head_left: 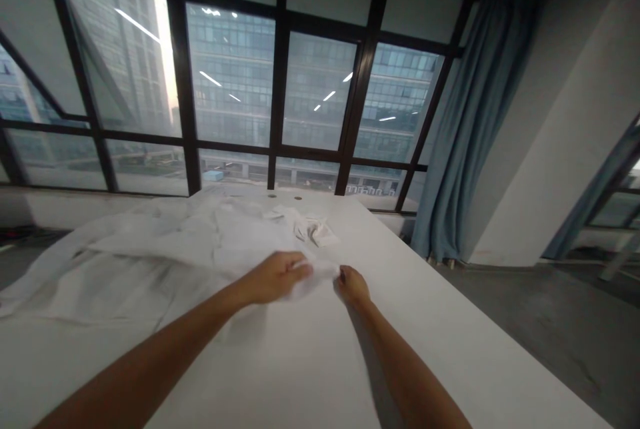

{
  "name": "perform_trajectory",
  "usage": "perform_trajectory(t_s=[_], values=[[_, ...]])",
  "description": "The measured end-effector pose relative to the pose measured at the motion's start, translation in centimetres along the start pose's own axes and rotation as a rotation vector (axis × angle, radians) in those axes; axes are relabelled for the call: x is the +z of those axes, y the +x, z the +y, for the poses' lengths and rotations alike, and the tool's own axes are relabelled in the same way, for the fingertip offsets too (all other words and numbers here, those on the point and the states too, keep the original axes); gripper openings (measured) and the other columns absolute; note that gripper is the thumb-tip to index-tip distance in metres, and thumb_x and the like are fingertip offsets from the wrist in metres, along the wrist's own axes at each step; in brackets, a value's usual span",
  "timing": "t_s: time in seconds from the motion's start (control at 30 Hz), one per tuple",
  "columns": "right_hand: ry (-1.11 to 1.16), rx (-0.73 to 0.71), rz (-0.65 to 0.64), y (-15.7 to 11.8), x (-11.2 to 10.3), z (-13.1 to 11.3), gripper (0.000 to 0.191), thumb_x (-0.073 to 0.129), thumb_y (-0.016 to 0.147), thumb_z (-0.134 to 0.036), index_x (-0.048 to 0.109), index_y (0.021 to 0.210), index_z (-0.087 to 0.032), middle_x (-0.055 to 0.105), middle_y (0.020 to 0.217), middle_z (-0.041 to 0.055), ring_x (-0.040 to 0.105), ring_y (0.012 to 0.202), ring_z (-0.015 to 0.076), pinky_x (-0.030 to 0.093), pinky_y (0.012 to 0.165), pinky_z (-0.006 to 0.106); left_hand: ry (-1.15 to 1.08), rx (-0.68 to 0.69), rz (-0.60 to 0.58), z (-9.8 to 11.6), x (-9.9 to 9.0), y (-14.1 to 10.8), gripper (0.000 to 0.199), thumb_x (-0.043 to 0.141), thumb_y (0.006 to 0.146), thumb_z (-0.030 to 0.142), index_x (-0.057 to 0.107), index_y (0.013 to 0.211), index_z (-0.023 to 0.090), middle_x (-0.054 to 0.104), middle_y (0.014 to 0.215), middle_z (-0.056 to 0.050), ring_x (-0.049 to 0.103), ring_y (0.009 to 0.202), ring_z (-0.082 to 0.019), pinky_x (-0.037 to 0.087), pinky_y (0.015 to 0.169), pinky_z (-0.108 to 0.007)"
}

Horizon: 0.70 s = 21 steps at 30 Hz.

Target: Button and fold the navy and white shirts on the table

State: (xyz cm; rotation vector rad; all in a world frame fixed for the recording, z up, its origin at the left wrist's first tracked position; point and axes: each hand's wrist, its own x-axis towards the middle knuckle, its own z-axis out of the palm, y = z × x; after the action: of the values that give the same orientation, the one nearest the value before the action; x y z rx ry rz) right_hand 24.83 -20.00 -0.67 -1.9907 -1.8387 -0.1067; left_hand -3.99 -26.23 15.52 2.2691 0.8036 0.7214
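A large heap of thin white fabric (165, 249) lies over the left part of the white table (450, 349). Its exact kind is not clear, though it looks sheer in places. My left hand (280, 277) is closed on a part of this fabric near the middle of the table. Just to the right, my right hand (354, 286) pinches the fabric's end, and a short stretch runs between both hands. A small dark spot shows by the right fingertips; I cannot make out what it is. Beyond my hands sits a crumpled whitish bundle (317, 230).
Two small round fittings (298, 198) are set in the table's far end, near dark-framed windows (230, 76). The table's right edge drops to a grey floor (540, 322). A blue curtain (465, 136) hangs beside a pale pillar (540, 149) on the right.
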Motion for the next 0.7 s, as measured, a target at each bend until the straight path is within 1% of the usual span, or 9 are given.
perform_trajectory(t_s=[0.07,0.1,0.13,0.17,0.23,0.33,0.43,0.53,0.7], values=[[0.026,-0.001,0.020,0.1,0.4,0.4,0.034,0.040,0.093,-0.029,0.062,0.114,-0.018,0.067,0.113,0.0096,0.062,0.100,0.0189,0.042,0.087,0.025,-0.181,0.018,-0.354,1.0,1.2,-1.9,0.043,0.048,0.088,0.056,0.064,0.090,0.016,0.069,0.088,-0.005,0.062,0.078,-0.016,0.047,0.067,-0.025],[0.037,0.000,0.030,0.1,0.5,0.5,0.036,0.040,0.092,-0.029,0.060,0.119,-0.017,0.066,0.117,0.0098,0.061,0.104,0.0194,0.041,0.091,0.026,-0.232,-0.017,-0.458,0.7,1.2,-2.7,0.043,0.049,0.087,0.056,0.064,0.097,0.016,0.070,0.096,-0.007,0.064,0.082,-0.017,0.048,0.069,-0.025],[0.048,0.002,0.038,0.2,0.7,0.6,0.038,0.040,0.092,-0.028,0.059,0.123,-0.016,0.064,0.121,0.0100,0.059,0.108,0.0198,0.041,0.094,0.027,-0.251,-0.067,-0.493,-0.1,0.8,-3.2,0.044,0.048,0.087,0.056,0.064,0.102,0.017,0.070,0.103,-0.008,0.065,0.086,-0.018,0.049,0.071,-0.026],[0.058,0.003,0.040,0.2,0.8,0.6,0.040,0.039,0.092,-0.028,0.058,0.125,-0.016,0.063,0.124,0.0100,0.058,0.111,0.0201,0.040,0.097,0.027,-0.236,-0.119,-0.467,-1.3,0.0,-3.7,0.046,0.046,0.088,0.055,0.064,0.105,0.017,0.069,0.107,-0.010,0.066,0.087,-0.018,0.050,0.072,-0.027],[0.084,-0.017,0.022,0.5,0.9,0.4,0.040,0.040,0.091,-0.026,0.057,0.126,-0.015,0.061,0.127,0.0099,0.057,0.114,0.0202,0.039,0.101,0.028,-0.107,-0.200,-0.309,-4.5,-2.3,-4.3,0.045,0.043,0.088,0.053,0.065,0.102,0.016,0.070,0.105,-0.009,0.066,0.085,-0.019,0.050,0.073,-0.028],[0.122,-0.109,0.007,1.7,0.7,-1.0,0.041,0.043,0.088,-0.021,0.058,0.126,-0.014,0.059,0.129,0.0099,0.054,0.117,0.0196,0.038,0.103,0.028,0.265,-0.312,-0.054,-9.9,-6.7,-5.3,0.038,0.038,0.089,0.043,0.068,0.091,0.018,0.072,0.094,-0.006,0.066,0.083,-0.019,0.049,0.080,-0.030],[0.129,-0.188,-0.010,3.8,0.5,-3.3,0.046,0.045,0.085,-0.016,0.055,0.130,-0.013,0.054,0.135,0.0109,0.050,0.123,0.0197,0.036,0.106,0.030,0.674,-0.505,0.129,-14.8,-10.1,-7.1,0.039,0.033,0.091,0.034,0.068,0.097,0.017,0.070,0.105,-0.010,0.063,0.101,-0.024,0.046,0.090,-0.035],[0.096,-0.229,-0.100,6.4,0.8,-5.7,0.054,0.046,0.082,-0.011,0.050,0.135,-0.013,0.045,0.144,0.0117,0.041,0.132,0.0205,0.032,0.109,0.033,0.857,-0.667,0.177,-18.3,-11.6,-9.0,0.042,0.032,0.091,0.028,0.064,0.116,0.013,0.061,0.126,-0.016,0.055,0.117,-0.029,0.043,0.095,-0.041],[0.055,-0.285,-0.257,9.0,2.7,-7.7,0.071,0.052,0.074,-0.007,0.040,0.143,-0.017,0.032,0.153,0.0101,0.037,0.136,0.0218,0.035,0.108,0.036,0.883,-0.772,0.078,-21.3,-11.9,-10.6,0.046,0.032,0.091,0.030,0.059,0.125,0.019,0.056,0.135,-0.012,0.054,0.121,-0.028,0.044,0.094,-0.042]])
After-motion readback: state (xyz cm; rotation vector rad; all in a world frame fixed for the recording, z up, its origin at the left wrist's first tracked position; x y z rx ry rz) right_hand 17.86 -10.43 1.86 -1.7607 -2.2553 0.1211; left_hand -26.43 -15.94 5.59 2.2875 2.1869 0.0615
